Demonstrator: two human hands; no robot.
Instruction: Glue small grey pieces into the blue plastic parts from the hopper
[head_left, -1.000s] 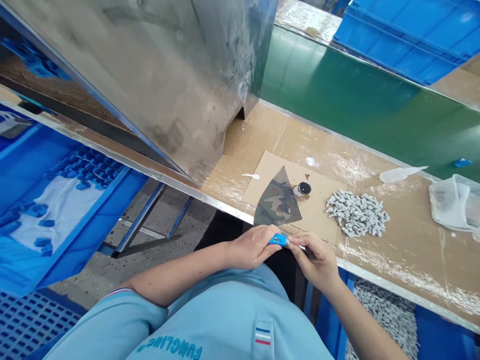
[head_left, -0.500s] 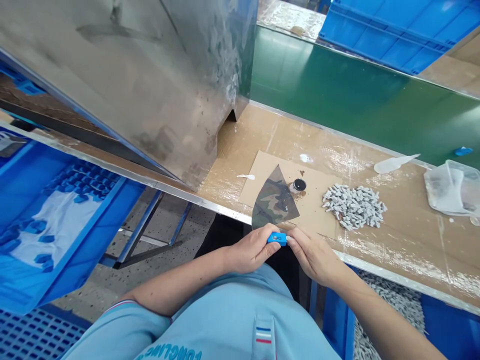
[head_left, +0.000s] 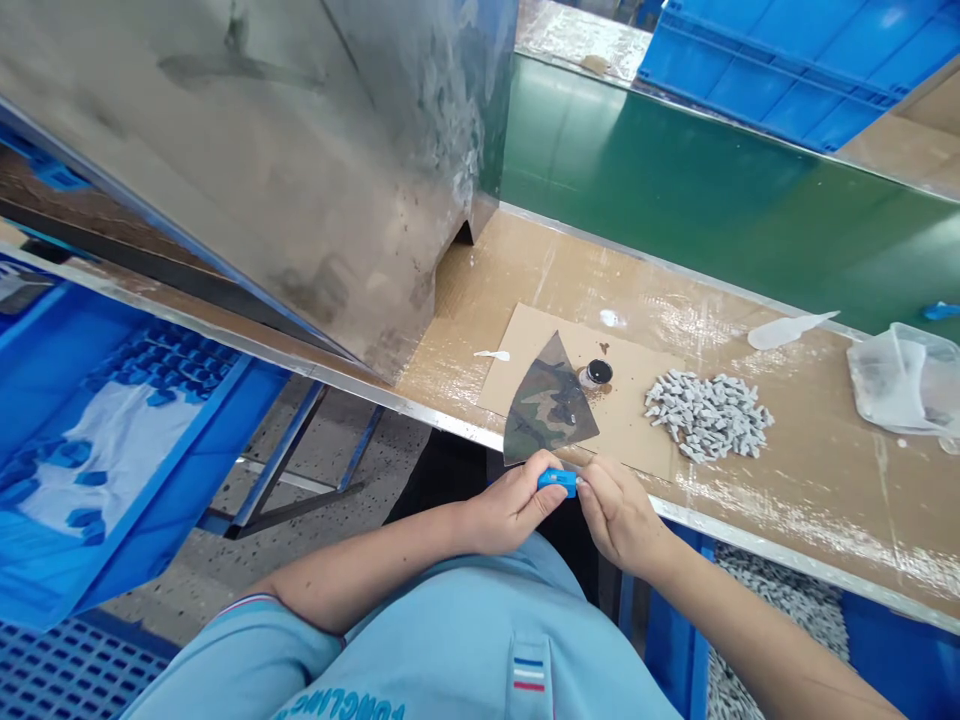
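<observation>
My left hand is closed around a small blue plastic part with a slot in its side, held just off the table's front edge. At the part's right end, the fingertips of my right hand pinch a small light-grey piece, mostly hidden by the fingers. Beyond my hands a camouflage cloth piece lies on a cardboard sheet. Beside the cloth stands a small pot of dark liquid. A pile of small grey pieces lies to the right.
A large metal box stands on the left of the table. On the right are a white pointed plastic tool and a clear tub. A blue bin with blue parts is at lower left. A green panel runs behind.
Both hands have shifted slightly right and down with the blue part, staying together. The light-grey piece at its right end shows less now.
</observation>
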